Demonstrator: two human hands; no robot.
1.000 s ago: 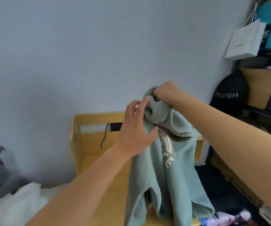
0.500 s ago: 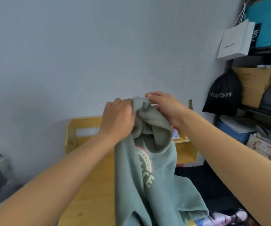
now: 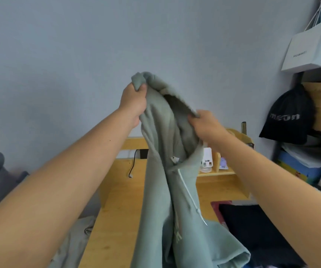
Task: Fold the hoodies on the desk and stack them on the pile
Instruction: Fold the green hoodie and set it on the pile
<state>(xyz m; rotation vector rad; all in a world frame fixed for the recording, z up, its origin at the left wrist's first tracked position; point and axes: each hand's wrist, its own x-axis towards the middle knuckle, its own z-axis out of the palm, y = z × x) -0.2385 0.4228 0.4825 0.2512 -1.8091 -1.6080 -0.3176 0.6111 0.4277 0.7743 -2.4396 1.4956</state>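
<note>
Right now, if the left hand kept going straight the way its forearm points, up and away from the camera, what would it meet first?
Probably the bare wall behind the desk. Nothing else shows beyond the left hand, which is clenched on the green hoodie; depth to the wall is unclear.

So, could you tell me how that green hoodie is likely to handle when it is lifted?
The green hoodie probably stays floppy: it hangs in long folds from the left hand and right hand. Its drawstring dangles loose, so it may swing.

I see the sage-green hoodie [image 3: 155, 190] hanging lengthwise above the wooden desk [image 3: 121, 200], hood uppermost, white drawstring dangling.
</note>
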